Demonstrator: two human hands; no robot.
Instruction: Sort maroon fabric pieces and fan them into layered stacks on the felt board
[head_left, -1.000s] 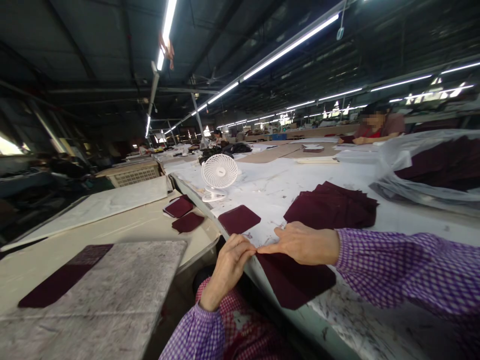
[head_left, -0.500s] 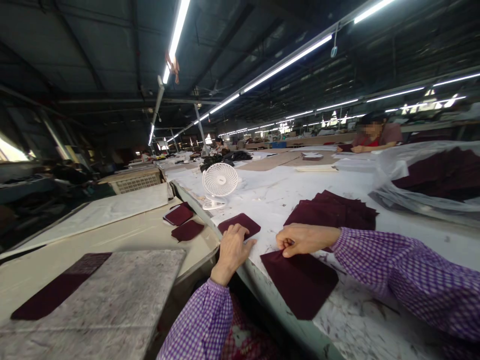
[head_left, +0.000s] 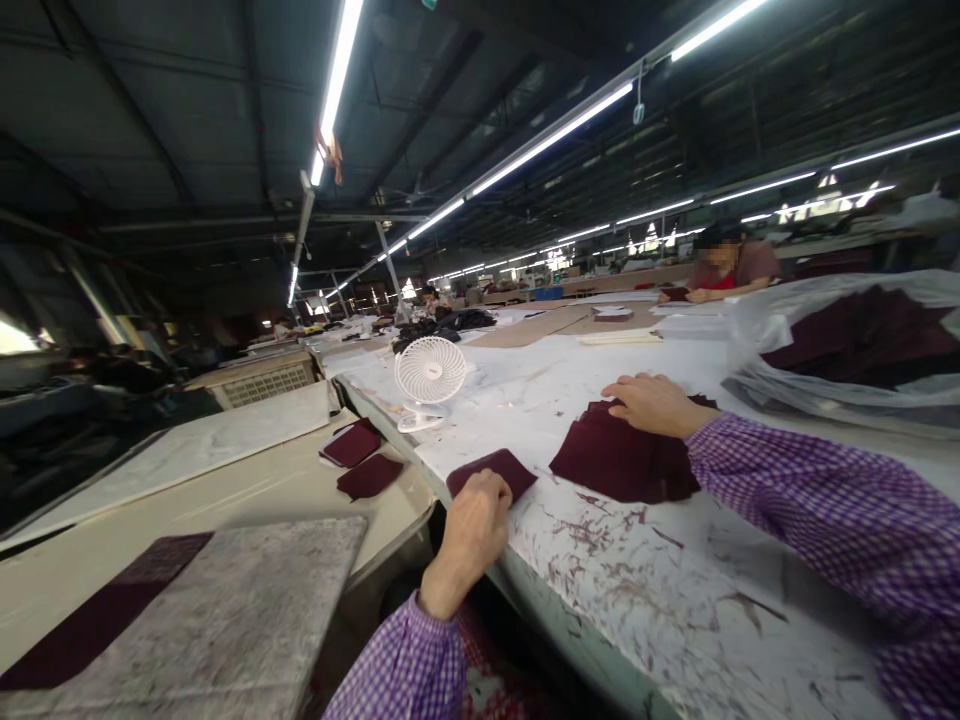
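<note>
My left hand (head_left: 474,530) is at the near table edge, its fingers curled over the front of a small maroon fabric piece (head_left: 499,465); whether more pieces lie under it I cannot tell. To the right, my right hand (head_left: 651,405) rests over the far side of a fanned pile of maroon fabric pieces (head_left: 622,460). Its fingers are stretched out and apart, and the palm covers part of the pile. Dark thread scraps (head_left: 600,540) litter the white table surface in front of the pile.
A white fan (head_left: 431,372) stands beyond my left hand. Further right lies a clear plastic bag (head_left: 750,345) of maroon fabric. On the lower left table are maroon pieces (head_left: 369,476) and a grey mottled board (head_left: 247,590) with a maroon strip. A co-worker (head_left: 731,265) leans at the far right.
The maroon piece my right hand pinched at the near table edge is gone from there. That hand has moved up and away onto the pile and opened. My left hand stays by its piece.
</note>
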